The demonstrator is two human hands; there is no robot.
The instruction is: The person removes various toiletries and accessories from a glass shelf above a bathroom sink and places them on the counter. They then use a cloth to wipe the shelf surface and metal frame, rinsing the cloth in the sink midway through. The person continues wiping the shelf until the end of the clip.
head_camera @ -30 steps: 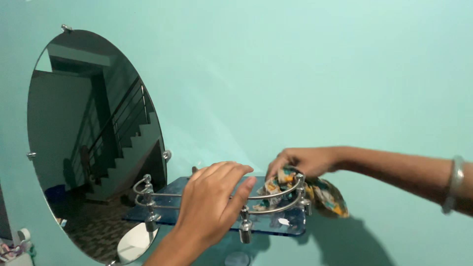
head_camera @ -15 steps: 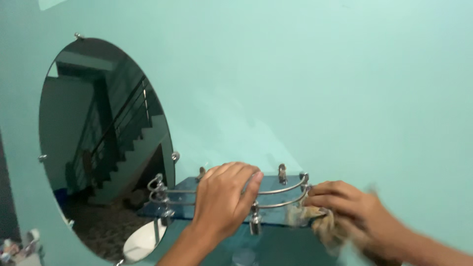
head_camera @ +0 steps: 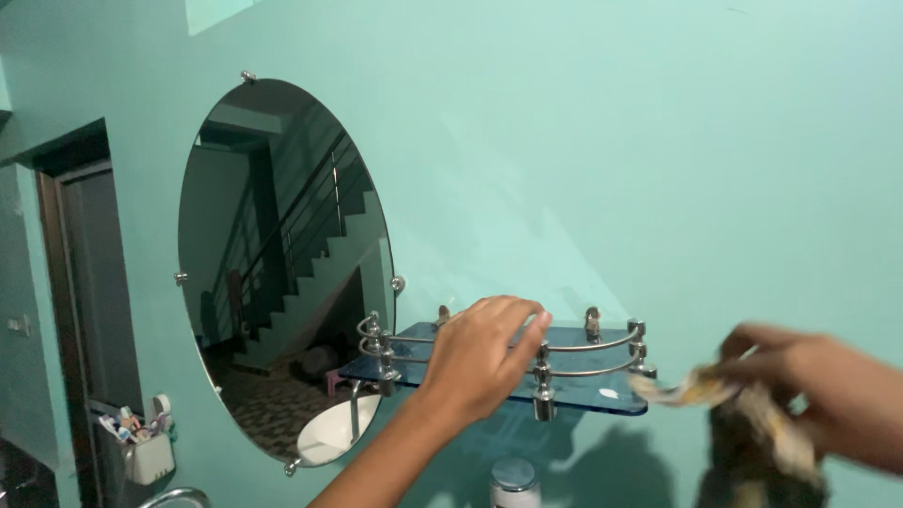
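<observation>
Resting on the chrome rail (head_camera: 574,346) of the blue glass wall shelf (head_camera: 602,388): left hand (head_camera: 480,357), grip loose, fingers draped over. Right hand (head_camera: 828,390) pinches blurred patterned cloth (head_camera: 752,428), clear of shelf's right end.

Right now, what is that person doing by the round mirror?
The person's left hand rests on the metal rail of a blue glass shelf fixed to the green wall, beside the oval mirror. The right hand is off to the shelf's right, its fingers gripping a patterned cloth, blurred with motion and clear of the shelf.
</observation>
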